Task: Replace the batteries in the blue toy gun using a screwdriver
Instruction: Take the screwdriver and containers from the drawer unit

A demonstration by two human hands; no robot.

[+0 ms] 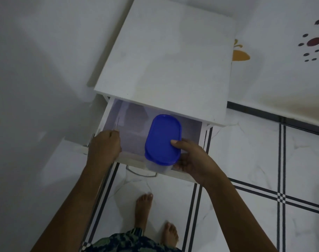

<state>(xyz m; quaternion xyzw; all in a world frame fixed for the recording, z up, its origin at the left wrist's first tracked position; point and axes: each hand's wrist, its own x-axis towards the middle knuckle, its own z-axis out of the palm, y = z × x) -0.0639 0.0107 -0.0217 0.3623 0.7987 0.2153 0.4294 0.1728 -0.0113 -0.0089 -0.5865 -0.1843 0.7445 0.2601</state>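
**Holding a blue-lidded box over the front of an open drawer**

A pale tiled floor (245,160) with dark stripes is seen from above, and a white counter (164,60) stands on it against the wall. Beneath the counter's top a drawer (129,128) is pulled out toward the person, its metal handle (140,172) on the near face.

The toy gun is not in view, and no screwdriver can be made out for certain. The only thing plainly in hand is a clear box (161,139) with a blue oval lid. It is held at the drawer's right front, overlapping the near rim, with the lid's long axis running away from the person.

The right hand (193,160) is clamped on the box from its right side, thumb laid on the lid and fingers wrapped round the clear body below. The left hand (104,144) is curled at the drawer's front left corner, well apart from the box. Whether it grips the rim or something thin cannot be told, as only a fine dark line shows past its knuckles.

The box is probably being fetched for its contents, perhaps batteries.
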